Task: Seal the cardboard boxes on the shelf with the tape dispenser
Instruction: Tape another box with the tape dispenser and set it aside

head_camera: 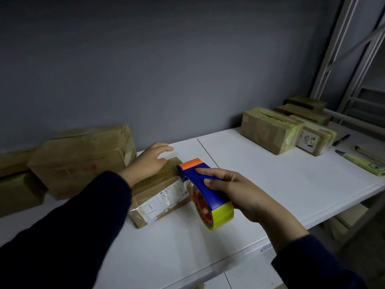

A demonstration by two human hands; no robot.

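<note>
A small cardboard box [160,197] with a white label lies on the white shelf [260,184] in the middle of the view. My left hand [149,161] rests flat on its top far end, fingers straight. My right hand [235,192] grips a blue and orange tape dispenser [200,178] loaded with a yellow tape roll [216,215]. The dispenser's orange front end touches the box's top right edge.
Larger cardboard boxes [83,159] stand at the left against the grey wall. Several taped boxes [270,130] sit at the back right. A black marker [341,139] and a yellow-green utility knife [362,163] lie at the right. A metal rack frame [354,69] rises at the far right.
</note>
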